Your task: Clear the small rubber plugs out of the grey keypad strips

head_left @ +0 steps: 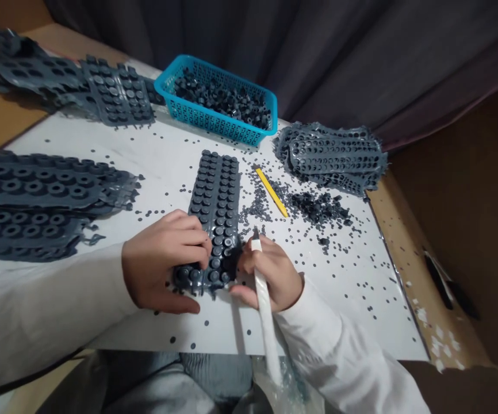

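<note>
A dark grey moulded rubber sheet with rows of round raised studs lies lengthwise on the white board in front of me. My left hand rests on its left near side, fingers curled over the studs and thumb stretched along the near edge. At the near right corner is my right hand, its thumb and fingertips close against the sheet's edge. It also holds a long white-wrapped tool with a short dark tip, which points away from me. What lies between the right fingertips is hidden.
A blue basket holds many small dark rubber pieces. Studded sheets lie left, perforated sheets far right. A yellow stick-like tool lies among tiny discs, near a heap of dark bits. Black-handled scissors rest at right.
</note>
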Motion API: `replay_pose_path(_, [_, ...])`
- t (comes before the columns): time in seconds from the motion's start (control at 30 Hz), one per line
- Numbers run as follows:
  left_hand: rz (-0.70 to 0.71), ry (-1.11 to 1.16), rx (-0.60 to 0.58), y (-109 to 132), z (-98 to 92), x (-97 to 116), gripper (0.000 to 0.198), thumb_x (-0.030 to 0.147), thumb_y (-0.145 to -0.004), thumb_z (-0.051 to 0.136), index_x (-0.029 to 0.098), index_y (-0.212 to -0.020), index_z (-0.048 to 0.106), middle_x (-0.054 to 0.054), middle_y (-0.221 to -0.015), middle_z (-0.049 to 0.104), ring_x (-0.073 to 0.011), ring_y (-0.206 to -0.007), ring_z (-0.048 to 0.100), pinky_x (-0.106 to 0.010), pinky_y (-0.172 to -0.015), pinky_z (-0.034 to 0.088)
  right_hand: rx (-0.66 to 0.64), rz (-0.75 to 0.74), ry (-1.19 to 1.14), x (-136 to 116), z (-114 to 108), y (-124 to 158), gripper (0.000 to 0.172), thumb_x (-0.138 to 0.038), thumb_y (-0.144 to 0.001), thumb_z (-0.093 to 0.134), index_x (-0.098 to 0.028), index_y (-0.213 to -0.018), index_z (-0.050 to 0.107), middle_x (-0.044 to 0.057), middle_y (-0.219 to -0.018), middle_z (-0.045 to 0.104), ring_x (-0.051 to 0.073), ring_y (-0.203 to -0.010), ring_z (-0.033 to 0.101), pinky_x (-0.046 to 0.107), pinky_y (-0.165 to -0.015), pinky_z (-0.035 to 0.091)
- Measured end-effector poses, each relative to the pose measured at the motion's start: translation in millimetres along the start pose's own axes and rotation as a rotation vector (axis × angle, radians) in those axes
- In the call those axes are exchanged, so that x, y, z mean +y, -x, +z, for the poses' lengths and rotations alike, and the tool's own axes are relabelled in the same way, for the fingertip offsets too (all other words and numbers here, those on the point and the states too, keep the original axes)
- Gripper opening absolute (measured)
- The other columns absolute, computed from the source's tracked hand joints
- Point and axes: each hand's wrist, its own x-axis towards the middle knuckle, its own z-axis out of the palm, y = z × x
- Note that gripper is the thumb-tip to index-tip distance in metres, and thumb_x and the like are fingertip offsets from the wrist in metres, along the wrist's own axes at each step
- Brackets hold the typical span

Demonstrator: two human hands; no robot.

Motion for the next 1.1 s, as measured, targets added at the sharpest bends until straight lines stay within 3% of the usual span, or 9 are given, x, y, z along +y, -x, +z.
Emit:
replay_pose_path(0.07, [-0.047,-0.002,-0.002,0,0.6,-2,0.020,0.043,-0.080,0.056,0.023,-0.080,0.061,-0.004,-0.088,0.068,-0.0208,-0.084,0.054,-0.036,-0.078,0.035,0.115,0.143,-0.082,-3,1,1,0.022,-0.045,-0.094,0.039,-0.026,-0.094,0.051,0.001,-0.067,0.059,0.018,-0.060,0.054,0.034,-0.063,0.044])
replay_pose_path(0.13, [-0.085,-0.033,0.007,0,3.5,-5,0.017,0.034,-0.087,0.051,0.023,-0.081,0.063,-0.004,-0.086,0.069,-0.0199,-0.086,0.055,-0.035,-0.078,0.036,0.288,0.326,-0.178,-6,1,0,0.033,-0.046,-0.096,0.030,-0.026,-0.115,0.049,0.001,-0.071,0.058,0.019,-0.063,0.056,0.034,-0.064,0.045])
replay_pose_path(0.23, [-0.071,-0.054,0.009,0,9.1,-9,0.016,0.030,-0.087,0.052,0.025,-0.090,0.067,-0.002,-0.090,0.069,-0.0182,-0.086,0.056,-0.033,-0.077,0.037,0.399,0.462,-0.224,-7,-4,-4,0.040,-0.048,-0.095,0.034,-0.024,-0.122,0.051,0.002,-0.076,0.057,0.018,-0.069,0.057,0.034,-0.064,0.047])
replay_pose_path(0.4, [-0.077,-0.079,0.023,0,13.4,-7,0.020,0.027,-0.089,0.050,0.026,-0.093,0.070,-0.002,-0.090,0.067,-0.0174,-0.083,0.054,-0.032,-0.075,0.037,0.181,0.460,-0.206,-4,-14,-8,0.023,-0.031,-0.092,0.052,-0.021,-0.103,0.070,0.005,-0.078,0.067,0.017,-0.072,0.062,0.033,-0.067,0.050])
replay_pose_path(0.53, [-0.116,-0.072,0.083,-1,11.1,-1,0.020,0.029,-0.087,0.050,0.024,-0.085,0.069,-0.004,-0.088,0.066,-0.0183,-0.084,0.055,-0.033,-0.076,0.038,0.141,0.422,-0.312,-7,-11,-6,0.012,-0.026,-0.084,0.064,-0.020,-0.090,0.073,0.006,-0.080,0.073,0.016,-0.069,0.067,0.029,-0.062,0.054])
replay_pose_path(0.63, [-0.123,-0.099,0.106,-1,8.6,2,0.017,0.032,-0.084,0.055,0.023,-0.080,0.068,-0.004,-0.084,0.065,-0.0190,-0.082,0.054,-0.035,-0.077,0.038,0.103,0.282,-0.300,-8,-6,-3,0.006,-0.022,-0.081,0.068,-0.019,-0.083,0.072,0.007,-0.078,0.072,0.016,-0.069,0.068,0.028,-0.063,0.055])
replay_pose_path(0.8, [-0.177,-0.159,0.051,-2,10.0,3,0.014,0.032,-0.076,0.061,0.022,-0.084,0.065,-0.006,-0.096,0.061,-0.0228,-0.091,0.053,-0.037,-0.080,0.037,-0.048,0.081,-0.197,-3,-2,-1,0.005,-0.020,-0.083,0.064,-0.020,-0.087,0.066,0.012,-0.098,0.072,0.021,-0.090,0.066,0.038,-0.083,0.055])
replay_pose_path(1.1, [-0.238,-0.135,0.023,0,14.9,3,0.018,0.028,-0.072,0.063,0.021,-0.088,0.062,-0.007,-0.102,0.057,-0.0258,-0.098,0.050,-0.039,-0.084,0.039,-0.089,0.005,-0.159,-1,0,1,0.007,-0.017,-0.083,0.064,-0.019,-0.089,0.062,0.014,-0.104,0.072,0.021,-0.095,0.064,0.039,-0.084,0.055])
